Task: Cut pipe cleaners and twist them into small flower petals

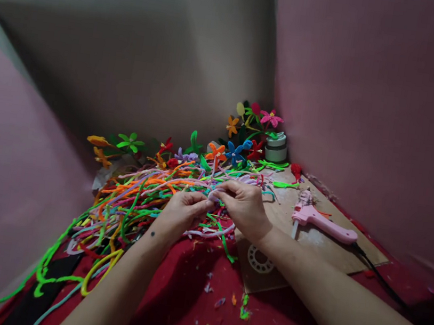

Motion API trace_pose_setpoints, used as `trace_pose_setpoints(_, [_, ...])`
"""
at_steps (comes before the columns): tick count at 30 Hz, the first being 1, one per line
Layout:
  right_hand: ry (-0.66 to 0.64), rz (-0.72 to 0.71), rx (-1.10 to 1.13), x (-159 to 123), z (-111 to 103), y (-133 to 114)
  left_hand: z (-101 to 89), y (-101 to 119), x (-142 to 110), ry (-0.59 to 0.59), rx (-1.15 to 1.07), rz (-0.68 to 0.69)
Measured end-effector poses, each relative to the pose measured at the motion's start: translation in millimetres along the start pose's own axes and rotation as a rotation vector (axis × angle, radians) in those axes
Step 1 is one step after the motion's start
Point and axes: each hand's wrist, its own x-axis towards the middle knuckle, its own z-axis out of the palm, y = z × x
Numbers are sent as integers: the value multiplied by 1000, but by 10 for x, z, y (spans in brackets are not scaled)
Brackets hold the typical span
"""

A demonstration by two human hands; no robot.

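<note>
Both hands meet at the middle of the view, above a big heap of coloured pipe cleaners (144, 190). My left hand (184, 210) pinches the lower left side of a small pale lilac pipe cleaner piece (213, 196). From the other side, the thumb and forefinger of my right hand (246, 208) close on the same piece. Its exact shape is mostly hidden by the fingertips. Just behind the hands stand an orange pipe cleaner flower (215, 152) and a blue one (235, 153).
A pink glue gun (323, 223) lies on a brown board (350, 251) at the right, its black cord (380, 279) trailing off. A lidded jar (276, 147) stands by the wall corner. Fuzzy scraps (244, 312) dot the red cloth (177, 297). Walls rise behind and on both sides.
</note>
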Motion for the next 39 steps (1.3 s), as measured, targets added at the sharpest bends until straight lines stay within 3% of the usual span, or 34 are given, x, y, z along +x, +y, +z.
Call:
trace_pose_setpoints(3, [49,-137,-103,-42,28,37,55,-117,24,22,-175,-40])
trace_pose_setpoints(6, [54,-173,-192,-46,29,33,32,-199,78,-6,-273,-80])
trace_pose_setpoints(10, [101,-320,-354,-114,38,-124,-70,-135,195,96,-53,91])
trace_pose_setpoints(13, [-43,-572,-308,-265,104,-275,-46,-11,322,183,152,195])
trace_pose_setpoints(16, [-153,-812,-233,-412,183,-359,114,70,497,223,353,254])
trace_pose_setpoints(21, [-119,-770,-222,-450,206,-338,414,7,903,301,516,351])
trace_pose_setpoints(26, [-161,-735,-297,-401,210,-244,525,-94,1164,310,582,347])
trace_pose_setpoints(29, [-171,-709,-297,-429,240,-237,506,-43,1069,287,562,371])
trace_pose_setpoints(32, [-232,-709,-295,-503,285,-254,384,72,810,233,505,367])
trace_pose_setpoints(36, [-302,-762,-240,-621,345,-274,58,179,387,193,273,275])
trace_pose_setpoints(39, [-389,-771,-215,-706,378,-291,-209,134,101,274,232,226])
